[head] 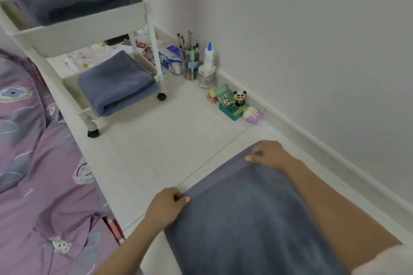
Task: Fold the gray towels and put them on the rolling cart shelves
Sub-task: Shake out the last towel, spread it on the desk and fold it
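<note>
We see our left hand [168,204] and right hand [269,154] each pinching a far corner of the gray towel [245,219] (flat on the floor [156,152]), grip clamped

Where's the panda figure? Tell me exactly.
In the head view, the panda figure stands on the floor by the right-hand wall, on a green stand, right of the rolling cart and beyond both hands.

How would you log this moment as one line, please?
left hand: pinches towel corner | right hand: pinches other corner | cart: two folded towels
</note>
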Available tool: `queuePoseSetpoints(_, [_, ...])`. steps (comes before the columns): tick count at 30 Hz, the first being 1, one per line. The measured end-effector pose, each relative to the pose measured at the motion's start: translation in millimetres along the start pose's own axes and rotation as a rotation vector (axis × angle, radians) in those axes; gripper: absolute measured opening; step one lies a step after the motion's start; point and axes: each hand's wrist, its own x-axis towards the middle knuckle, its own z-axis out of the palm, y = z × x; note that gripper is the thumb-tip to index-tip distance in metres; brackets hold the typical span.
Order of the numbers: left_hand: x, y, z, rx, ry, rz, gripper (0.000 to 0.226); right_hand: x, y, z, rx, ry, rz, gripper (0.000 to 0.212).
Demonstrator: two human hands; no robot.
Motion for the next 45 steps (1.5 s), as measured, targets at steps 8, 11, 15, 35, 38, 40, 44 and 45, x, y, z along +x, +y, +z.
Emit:
queuePoseSetpoints(8, [-2, -25, 25, 0.054, 0.166, 0.071, 0.026, 35, 26, -10, -0.289, -0.331, 0.057, 0.047])
queuePoseSetpoints(11, [1, -26, 25, 0.011, 0.169, 0.07, 0.02, 46, 38, -10, -0.094, -0.186, 0.088, 0.022])
queuePoseSetpoints(15, [2, -24, 24, -0.024, 0.192, 0.024, 0.019, 46, 39, 7, -0.004, -0.02, 0.1, 0.024])
queuePoseSetpoints(35, [-12, -46, 17, 0.077, 0.106, 0.002, 0.032, 24, 12, 42, 0.395, 0.226, 0.322, 0.009])
queuePoseSetpoints(38, [-11, -42, 15, 0.046, 0.071, -0.017, 0.023, 12, 6, 42, 0.398, 0.208, 0.37, 0.011])
queuePoseSetpoints(40, [-9, -39, 11, 0.015, 0.045, -0.008, 0.024, -1, 6, 39, 0.5, 0.241, 0.403, 0.01])
queuePoseSetpoints(44, [-2, -38, -7, -0.079, -0.019, -0.004, 0.021, -31, 17, 17, 0.729, 0.198, 0.478, 0.014])
queuePoseSetpoints(45, [0, -36, -14, -0.14, -0.043, -0.001, 0.02, -43, 22, 8, 0.814, 0.18, 0.497, 0.015])
